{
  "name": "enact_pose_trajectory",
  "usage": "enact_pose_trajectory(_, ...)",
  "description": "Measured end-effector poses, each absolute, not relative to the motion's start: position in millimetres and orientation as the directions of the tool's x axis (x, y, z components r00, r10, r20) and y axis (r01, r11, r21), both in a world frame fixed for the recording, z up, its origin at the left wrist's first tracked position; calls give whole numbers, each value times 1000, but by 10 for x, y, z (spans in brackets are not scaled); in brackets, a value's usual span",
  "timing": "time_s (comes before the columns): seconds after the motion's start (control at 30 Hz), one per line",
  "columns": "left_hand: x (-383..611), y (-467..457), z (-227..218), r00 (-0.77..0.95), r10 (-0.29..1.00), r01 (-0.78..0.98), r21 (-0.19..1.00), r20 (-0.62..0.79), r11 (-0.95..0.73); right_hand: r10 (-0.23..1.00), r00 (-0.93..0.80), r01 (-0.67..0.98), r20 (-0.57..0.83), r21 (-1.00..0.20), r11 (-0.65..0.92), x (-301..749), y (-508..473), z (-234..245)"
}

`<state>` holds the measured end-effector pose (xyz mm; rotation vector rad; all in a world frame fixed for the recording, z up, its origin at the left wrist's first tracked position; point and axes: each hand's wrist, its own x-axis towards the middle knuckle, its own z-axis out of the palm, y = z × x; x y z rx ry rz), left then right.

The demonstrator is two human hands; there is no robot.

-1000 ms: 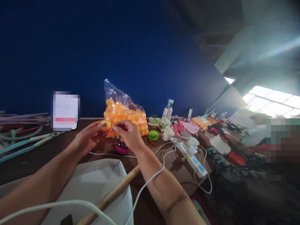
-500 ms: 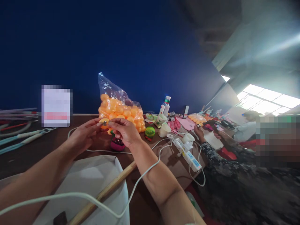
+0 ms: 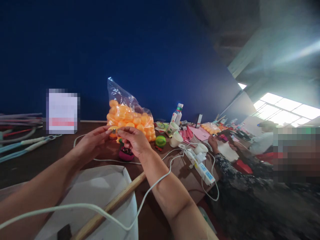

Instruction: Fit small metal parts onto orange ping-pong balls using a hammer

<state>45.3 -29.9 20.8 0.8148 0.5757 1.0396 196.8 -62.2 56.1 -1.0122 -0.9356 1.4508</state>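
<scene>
Between my two hands, in front of a clear bag, is a small orange plastic ball (image 3: 112,127) with a small dark metal piece on its near side. My left hand (image 3: 93,142) pinches the ball from the left with thumb and fingers. From the right, the thumb and forefinger of my right hand (image 3: 137,141) close on the ball's edge, beside the metal piece. Just below my right fingers stands a purple bowl (image 3: 125,156) with small shiny bits inside. The clear bag (image 3: 131,118) behind is full of orange balls.
A green striped ball (image 3: 160,141), cups (image 3: 176,139), a bottle (image 3: 177,115) and a power strip (image 3: 206,173) lie rightward. A white cable (image 3: 147,200) loops across a wooden handle (image 3: 125,193) and a white box (image 3: 100,176). A co-worker's hand (image 3: 213,143) is at right.
The view has shifted slightly, so the scene sits a little further right. Both hands keep their grip on the ball, with hardly any movement.
</scene>
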Motion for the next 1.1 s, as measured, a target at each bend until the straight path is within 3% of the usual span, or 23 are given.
enact_pose_trajectory(1.1,453,-315,237,430,902,-497,827,-30,264,989,-101,-373,-110,-917,-141,1972,-614,539)
